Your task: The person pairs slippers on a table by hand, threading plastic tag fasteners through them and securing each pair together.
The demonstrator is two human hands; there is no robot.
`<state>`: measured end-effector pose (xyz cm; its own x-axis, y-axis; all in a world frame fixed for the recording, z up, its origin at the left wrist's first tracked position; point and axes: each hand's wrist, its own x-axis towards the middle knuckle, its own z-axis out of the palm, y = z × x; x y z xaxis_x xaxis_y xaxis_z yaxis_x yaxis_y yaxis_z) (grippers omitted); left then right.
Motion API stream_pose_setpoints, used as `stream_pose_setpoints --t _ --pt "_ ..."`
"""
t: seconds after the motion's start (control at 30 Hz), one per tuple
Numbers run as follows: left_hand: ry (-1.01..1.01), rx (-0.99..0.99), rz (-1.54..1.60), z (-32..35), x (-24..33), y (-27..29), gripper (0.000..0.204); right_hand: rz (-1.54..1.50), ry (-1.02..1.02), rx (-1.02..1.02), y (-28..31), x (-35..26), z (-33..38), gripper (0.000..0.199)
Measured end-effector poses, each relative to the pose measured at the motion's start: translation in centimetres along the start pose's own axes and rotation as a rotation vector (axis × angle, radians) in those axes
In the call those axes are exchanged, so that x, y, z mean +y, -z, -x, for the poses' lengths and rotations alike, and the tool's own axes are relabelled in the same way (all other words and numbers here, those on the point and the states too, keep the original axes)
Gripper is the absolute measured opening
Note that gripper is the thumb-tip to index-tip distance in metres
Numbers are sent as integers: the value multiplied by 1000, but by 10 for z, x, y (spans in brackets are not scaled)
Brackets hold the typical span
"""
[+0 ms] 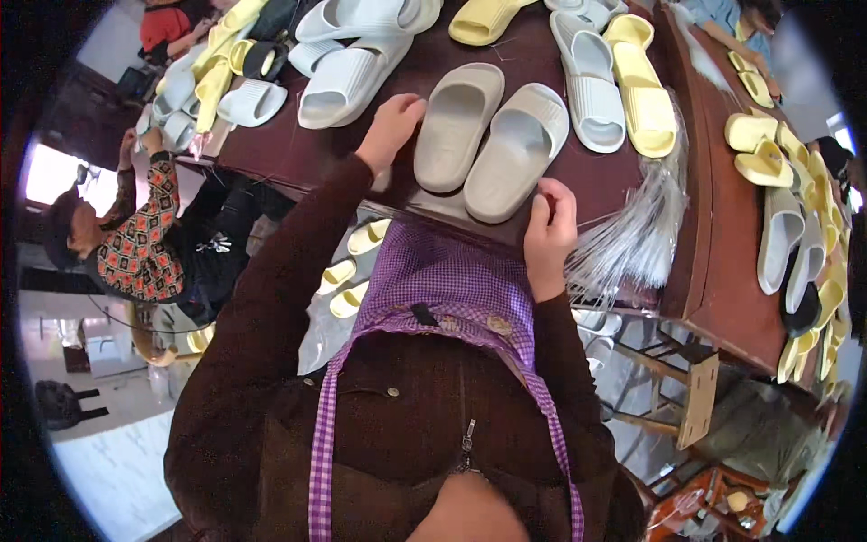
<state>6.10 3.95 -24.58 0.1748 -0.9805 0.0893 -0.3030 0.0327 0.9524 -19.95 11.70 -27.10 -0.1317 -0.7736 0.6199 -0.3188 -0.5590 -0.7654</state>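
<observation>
A pair of grey slide slippers lies soles down at the table's near edge, heels toward me. The left slipper (442, 149) and the right slipper (506, 172) rest side by side, slightly fanned. My left hand (391, 134) is beside the left slipper's outer side, its fingers loosely bent and reaching toward it; whether they touch is unclear. By the heel of the right slipper, my right hand (551, 237) is closed, thumb against curled fingers. What it holds, if anything, is hidden.
Pale grey slippers (348, 86) and yellow slippers (646, 99) cover the dark red table (271, 149). Clear plastic strands (632, 226) hang off its right edge. More slippers line another table (736, 307). A person in a patterned top (140, 244) works at left; a wooden stool (695, 397) stands lower right.
</observation>
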Motion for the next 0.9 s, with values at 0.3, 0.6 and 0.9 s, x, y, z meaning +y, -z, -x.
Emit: stream_pose_setpoints --t 0.3,0.6,0.9 --pt "-352 240 -281 -6 -43 -25 28 506 -260 -522 -51 -8 -81 47" --pt "-415 211 82 5 -31 -15 30 664 -266 -306 -118 20 -105 46" --pt "-2 94 449 11 -27 0 27 -1307 -710 -62 -27 0 -103 45"
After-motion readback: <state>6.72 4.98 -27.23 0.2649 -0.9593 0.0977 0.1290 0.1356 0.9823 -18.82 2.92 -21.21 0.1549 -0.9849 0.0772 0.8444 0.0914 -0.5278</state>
